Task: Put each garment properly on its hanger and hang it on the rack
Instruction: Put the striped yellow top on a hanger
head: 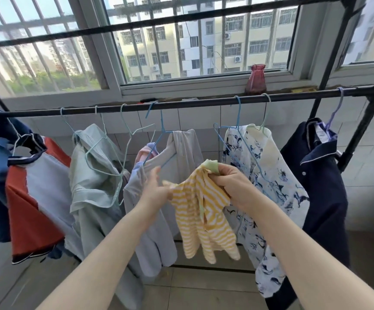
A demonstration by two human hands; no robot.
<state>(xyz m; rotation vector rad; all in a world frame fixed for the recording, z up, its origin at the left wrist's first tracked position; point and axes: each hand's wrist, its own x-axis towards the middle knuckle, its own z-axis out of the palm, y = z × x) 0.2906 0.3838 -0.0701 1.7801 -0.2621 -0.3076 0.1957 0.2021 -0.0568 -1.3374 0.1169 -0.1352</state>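
Note:
A small yellow-and-white striped garment [206,218] with a pale green collar hangs between my hands in front of the rack. My right hand [232,183] grips its collar end. My left hand [156,186] holds its other edge, fingers partly straight. Behind them the black rack bar [192,104] carries several wire hangers. On it hang a red, white and blue jersey [33,198], a pale green shirt [92,175], a grey-lilac top [154,211] slipping off a blue hanger [159,139], a white floral shirt [268,186] and a navy shirt [320,175].
A dark red vase [255,80] stands on the windowsill behind the bar. A higher black bar [136,24] crosses in front of the barred window. The rack's right post [360,139] slants down to the tiled floor [204,287].

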